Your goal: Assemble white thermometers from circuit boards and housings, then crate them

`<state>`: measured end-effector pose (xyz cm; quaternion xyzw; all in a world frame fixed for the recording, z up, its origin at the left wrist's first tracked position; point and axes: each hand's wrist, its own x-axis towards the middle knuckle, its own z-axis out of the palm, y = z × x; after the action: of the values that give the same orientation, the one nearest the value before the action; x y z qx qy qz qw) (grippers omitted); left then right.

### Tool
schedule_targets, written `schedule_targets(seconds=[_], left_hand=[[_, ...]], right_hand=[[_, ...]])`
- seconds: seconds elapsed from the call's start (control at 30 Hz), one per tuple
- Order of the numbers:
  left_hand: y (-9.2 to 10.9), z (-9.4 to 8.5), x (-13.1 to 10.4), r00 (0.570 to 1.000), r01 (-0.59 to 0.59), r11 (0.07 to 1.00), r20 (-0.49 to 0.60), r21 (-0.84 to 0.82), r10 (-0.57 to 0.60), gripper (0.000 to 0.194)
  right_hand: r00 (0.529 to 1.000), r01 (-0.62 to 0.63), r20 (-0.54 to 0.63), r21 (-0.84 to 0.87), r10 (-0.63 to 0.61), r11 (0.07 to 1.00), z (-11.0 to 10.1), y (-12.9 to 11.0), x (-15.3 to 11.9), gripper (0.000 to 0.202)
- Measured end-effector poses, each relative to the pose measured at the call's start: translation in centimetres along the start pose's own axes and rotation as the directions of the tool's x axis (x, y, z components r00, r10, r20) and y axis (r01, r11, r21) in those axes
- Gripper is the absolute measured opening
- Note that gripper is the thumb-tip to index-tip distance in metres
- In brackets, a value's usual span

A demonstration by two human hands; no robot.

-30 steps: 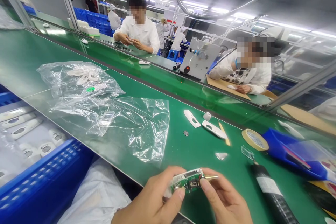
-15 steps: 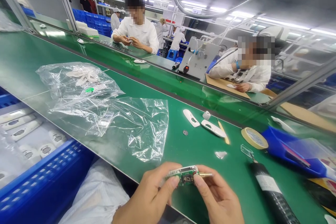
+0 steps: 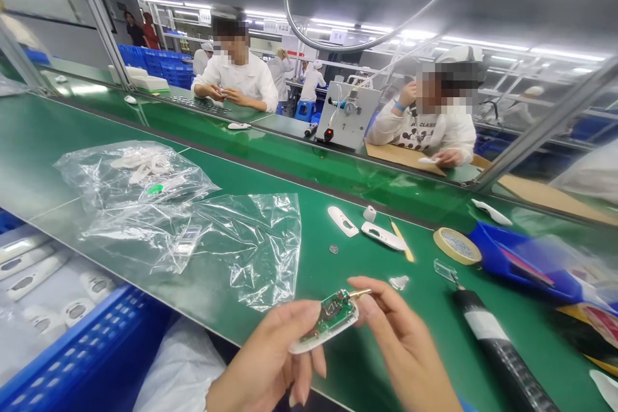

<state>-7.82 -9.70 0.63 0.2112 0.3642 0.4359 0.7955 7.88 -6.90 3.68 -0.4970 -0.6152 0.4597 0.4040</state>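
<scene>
Low in the middle of the view, my left hand (image 3: pixel 277 354) holds a green circuit board (image 3: pixel 328 317) seated in a white shell, its thumb on the board's left part. The fingers of my right hand (image 3: pixel 400 335) pinch the brass-coloured metal tip (image 3: pixel 360 293) that sticks out from the board's right end. Beyond my hands lie two white shell pieces (image 3: pixel 342 221) (image 3: pixel 383 235), a small white cap (image 3: pixel 369 213), a coin-like disc (image 3: pixel 333 249), a yellow stick (image 3: pixel 402 240) and a small white part (image 3: pixel 398 282).
Clear plastic bags (image 3: pixel 193 232) with white parts spread over the green table (image 3: pixel 29 141). A tape roll (image 3: pixel 457 245), a blue bin (image 3: pixel 521 264) and a black-handled tool (image 3: pixel 492 335) lie right. A blue crate (image 3: pixel 96 341) stands lower left. Two people sit across the bench.
The board has been tilted, so its face and the white shell's rim now show. My right hand has shifted to the metal tip. The camera view has moved slightly.
</scene>
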Motion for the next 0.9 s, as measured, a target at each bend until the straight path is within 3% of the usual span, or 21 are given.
schedule_targets(seconds=[0.17,0.33,0.43,0.63,0.9], left_hand=[[-0.3,0.1,0.3,0.998,0.050,0.984,-0.040,-0.169,-0.058,0.028],[0.0,0.4,0.3,0.978,0.170,0.929,-0.062,-0.329,-0.201,0.031],[0.1,0.3,0.2,0.969,0.242,0.894,0.055,-0.376,-0.240,0.032],[-0.5,0.4,-0.2,0.909,0.316,0.882,0.378,-0.351,-0.176,0.036],[-2.1,-0.7,-0.3,0.878,0.298,0.860,0.473,-0.414,-0.076,0.030]], right_hand=[[1.000,0.011,0.028,0.121,-0.014,0.993,-0.1,0.0,0.2,0.022],[0.995,-0.060,0.086,0.231,0.041,0.971,0.1,0.8,0.1,0.023],[0.992,-0.058,0.122,0.272,0.025,0.961,0.2,1.2,0.1,0.020],[0.985,-0.073,0.169,0.324,0.019,0.943,0.8,0.7,0.8,0.018],[0.966,-0.186,0.241,0.405,0.091,0.895,1.6,-0.3,2.3,0.031]])
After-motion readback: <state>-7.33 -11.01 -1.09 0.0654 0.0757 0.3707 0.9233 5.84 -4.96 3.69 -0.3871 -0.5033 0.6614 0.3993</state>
